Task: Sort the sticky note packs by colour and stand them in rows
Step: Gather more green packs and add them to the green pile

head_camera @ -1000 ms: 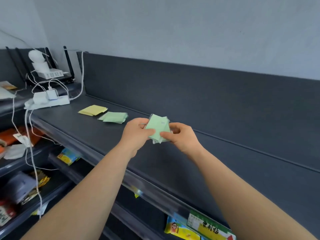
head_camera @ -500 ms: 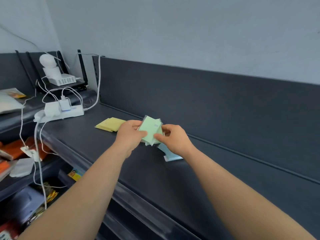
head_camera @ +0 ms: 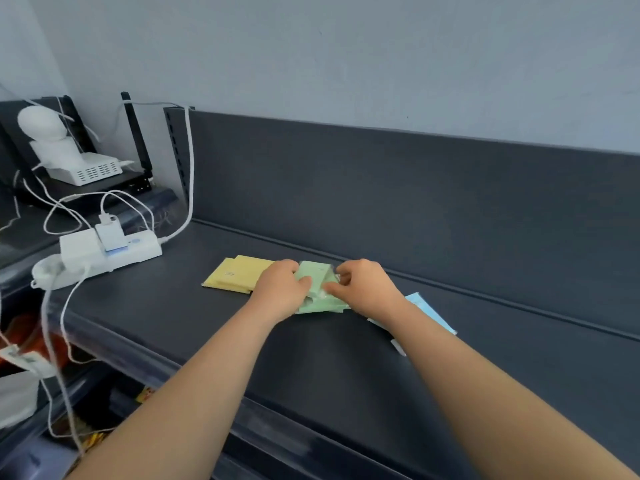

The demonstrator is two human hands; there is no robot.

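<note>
The green sticky note packs [head_camera: 320, 287] lie mid-way along the dark shelf [head_camera: 346, 368]; the left hand [head_camera: 278, 294] and right hand [head_camera: 369, 289] both pinch the uppermost ones with curled fingers, over further green packs lying flat. The yellow packs [head_camera: 239, 273] lie flat just beside them on the left, and the blue packs [head_camera: 427, 308] on the right, partly hidden by the forearm. Colour grouping appears largely done, but no pack stands upright, so the rows are judged wholly outstanding.
</note>
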